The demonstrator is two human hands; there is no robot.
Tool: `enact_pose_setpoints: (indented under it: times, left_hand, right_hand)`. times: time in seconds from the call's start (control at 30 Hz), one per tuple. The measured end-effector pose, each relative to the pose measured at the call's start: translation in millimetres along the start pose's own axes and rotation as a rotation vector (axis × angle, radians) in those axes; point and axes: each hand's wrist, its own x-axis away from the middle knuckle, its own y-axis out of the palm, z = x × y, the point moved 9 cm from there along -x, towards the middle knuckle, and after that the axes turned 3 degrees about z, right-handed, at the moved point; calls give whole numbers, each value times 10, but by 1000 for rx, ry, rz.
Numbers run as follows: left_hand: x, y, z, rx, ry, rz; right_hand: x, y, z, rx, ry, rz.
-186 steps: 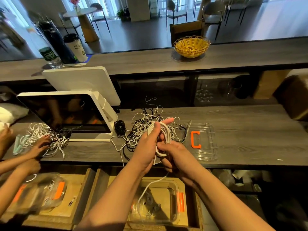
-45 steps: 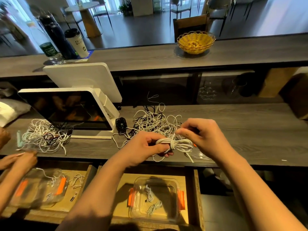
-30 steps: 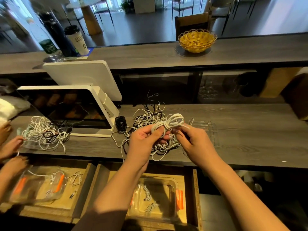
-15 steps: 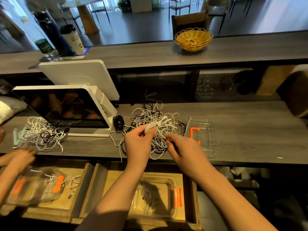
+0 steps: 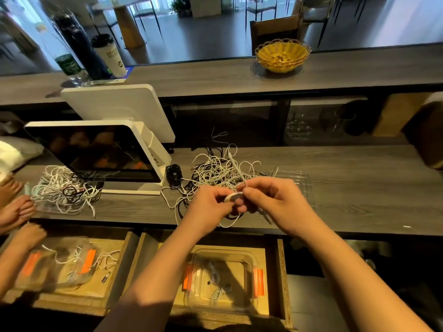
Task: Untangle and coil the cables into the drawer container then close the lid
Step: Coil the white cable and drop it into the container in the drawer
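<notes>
step: you're securing one white cable (image 5: 233, 197) coil above the desk (image 5: 359, 188)
hands: left hand (image 5: 211, 203) pinching coil; right hand (image 5: 271, 200) pinching its tail
next: you're needing to tuck the end; drop it in open container (image 5: 223, 281) below; lid (image 5: 299, 185) waiting on desk

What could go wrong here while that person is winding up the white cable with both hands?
The free end of the white cable sticks up over the tangled pile, so it might snag there. The small coil pinched between the left hand and right hand could spring loose before reaching the open container.
</notes>
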Motion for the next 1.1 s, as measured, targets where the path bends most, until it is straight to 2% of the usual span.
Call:
enact_pose_setpoints:
  times: [0.13,0.2,0.33,0.43,0.57,0.7,0.87,0.97,1.1]
  left_hand:
    - [136,172,119,49,39,-234]
    - [195,203,236,143,85,-305]
    - [194,143,360,297,133,-327]
    - [198,101,380,462,117,-281]
    - [167,94,208,880,-60,-118]
    - [105,154,-1,1050,-213,34]
    - [144,162,-174,969,-317,198]
    - [173,99,-203,811,-288,274]
    - [208,28,-109,581,-170,309]
  right_hand:
    - [-67,-211,-1,113,-37,127]
    - [-71,-297,54,11,-3,189]
    - [-39,-416,185,-229,88,314]
    - [-24,-414,237,-306,126,332]
    - [-11,-346,218,-311,91,353]
    - [18,-230,207,-30,-23,331]
    - [53,18,89,489,-232,253]
    - [60,164,53,634,-318,219]
    - [103,248,-71,746,-498,278]
